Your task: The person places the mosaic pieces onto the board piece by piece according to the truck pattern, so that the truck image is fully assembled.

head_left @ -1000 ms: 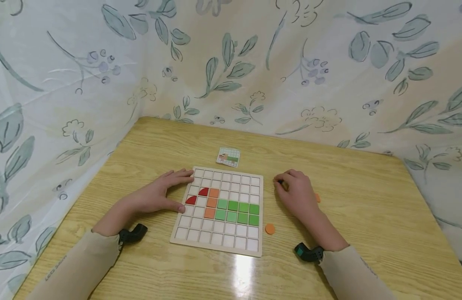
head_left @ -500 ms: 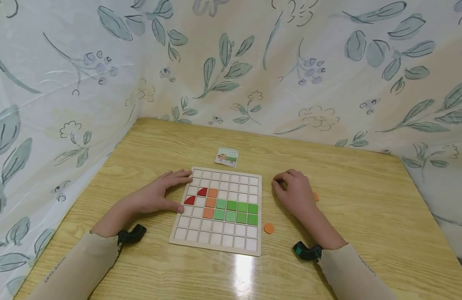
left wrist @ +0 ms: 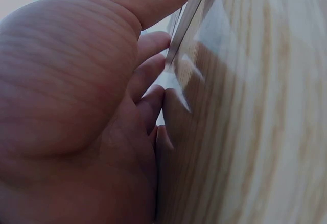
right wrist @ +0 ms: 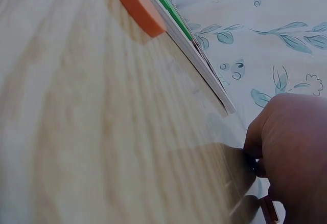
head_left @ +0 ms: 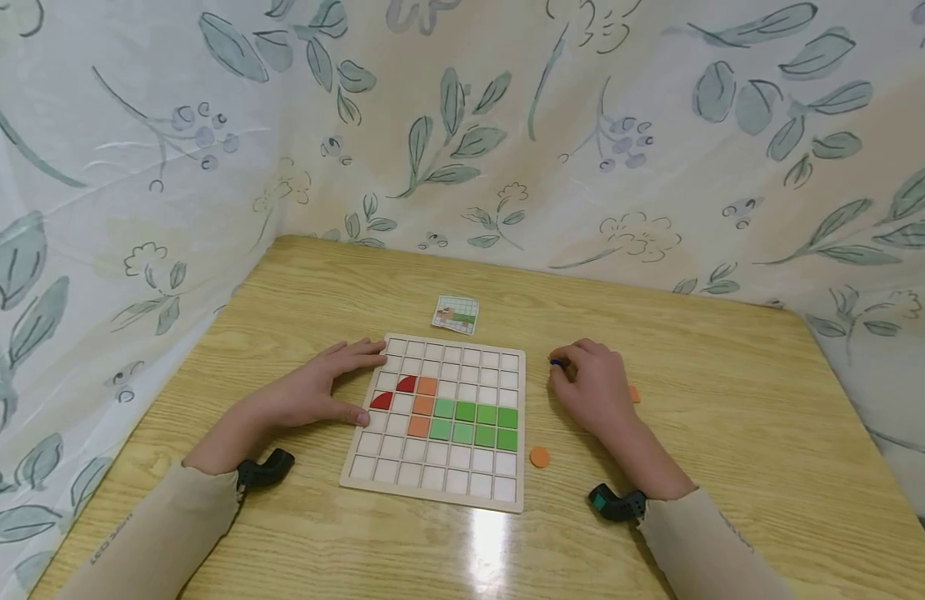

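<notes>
Dark piece [head_left: 558, 363] mostly hidden by right hand [head_left: 592, 387]

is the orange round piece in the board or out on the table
Out: the orange round piece lies on the table just beside the board, outside its grid of cells.

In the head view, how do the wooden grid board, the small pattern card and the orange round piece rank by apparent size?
1. Wooden grid board, by far the largest.
2. Small pattern card.
3. Orange round piece, the smallest, though it lies nearer the camera than the card.
</notes>
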Tool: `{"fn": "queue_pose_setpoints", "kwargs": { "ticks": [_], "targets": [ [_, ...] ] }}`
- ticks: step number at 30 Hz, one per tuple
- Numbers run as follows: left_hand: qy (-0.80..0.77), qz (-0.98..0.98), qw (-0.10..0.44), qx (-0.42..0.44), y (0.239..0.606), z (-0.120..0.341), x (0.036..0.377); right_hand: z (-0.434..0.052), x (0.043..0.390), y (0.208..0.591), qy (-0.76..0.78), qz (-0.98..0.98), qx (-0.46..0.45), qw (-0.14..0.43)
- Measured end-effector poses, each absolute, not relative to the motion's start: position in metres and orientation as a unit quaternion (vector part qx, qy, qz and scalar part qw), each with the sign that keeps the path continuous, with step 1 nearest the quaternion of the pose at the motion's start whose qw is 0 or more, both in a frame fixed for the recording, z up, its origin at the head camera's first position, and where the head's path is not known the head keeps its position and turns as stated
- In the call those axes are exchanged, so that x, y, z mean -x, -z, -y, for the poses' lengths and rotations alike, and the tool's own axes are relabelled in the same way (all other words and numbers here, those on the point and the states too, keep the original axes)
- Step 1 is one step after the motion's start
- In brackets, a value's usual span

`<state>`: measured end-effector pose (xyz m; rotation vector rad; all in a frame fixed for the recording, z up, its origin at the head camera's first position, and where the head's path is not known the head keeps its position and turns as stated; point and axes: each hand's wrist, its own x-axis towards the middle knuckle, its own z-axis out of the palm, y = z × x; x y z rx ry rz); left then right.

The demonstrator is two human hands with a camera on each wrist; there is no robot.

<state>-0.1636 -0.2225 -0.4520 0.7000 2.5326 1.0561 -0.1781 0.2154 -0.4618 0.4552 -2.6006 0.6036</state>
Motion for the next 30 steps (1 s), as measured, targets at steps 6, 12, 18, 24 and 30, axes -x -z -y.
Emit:
{"fn": "queue_pose_setpoints", "kwargs": {
  "ticks": [6,12,18,24,30],
  "targets": [
    [-0.370,-0.883,0.158,-0.242,0.451,0.222,0.164,-0.215,0.176,0.461,-0.216,0.939,-0.163,0.214],
    [-0.365,-0.883,0.153,-0.252,0.452,0.223,0.166,-0.215,0.177,0.462,-0.221,0.937,-0.167,0.213],
    [-0.365,-0.883,0.153,-0.252,0.450,0.223,0.165,-0.208,0.174,0.458,-0.254,0.928,-0.176,0.207],
    [-0.368,-0.882,0.154,-0.250,0.449,0.222,0.165,-0.188,0.164,0.451,-0.270,0.914,-0.221,0.205],
    [-0.369,-0.883,0.157,-0.245,0.449,0.222,0.165,-0.163,0.150,0.446,-0.284,0.898,-0.279,0.185]
  ]
}}
